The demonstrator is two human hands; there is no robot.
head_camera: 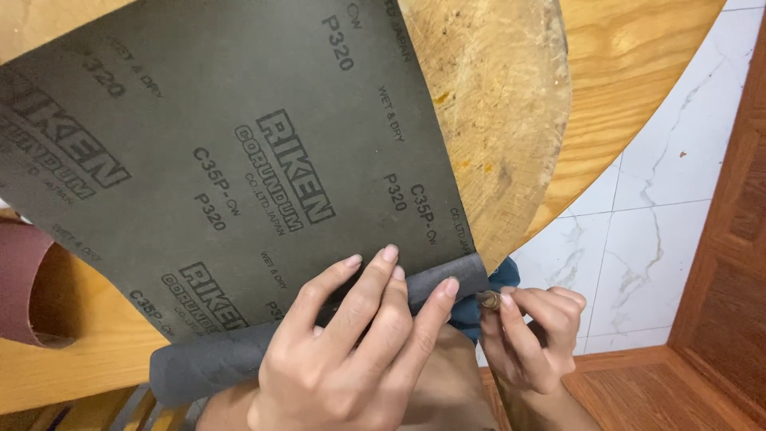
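Observed left hand [351, 351] pressed flat-fingered on rolled near edge of dark grey sandpaper sheet [239, 160], grasping the roll with fingers spread over its top. Noted rest of sheet fanning out flat beyond the left fingertips, printed backing side up. Saw right hand [531, 335] just beside the roll's right end, fingertips pinched on a small brownish rod end [488, 300] protruding there; possibly a dowel inside the roll, too little exposed to tell. Recorded worn round wooden board [503, 104] beyond the right hand, partly under the sheet, resting on a light wooden tabletop [630, 64]. Spotted strip of teal cloth [503, 275] between roll end and right hand. Logged curled reddish-brown sandpaper roll [28, 287] well left of the left hand. Noted white marbled floor tiles [662, 183] to the right of the right hand.
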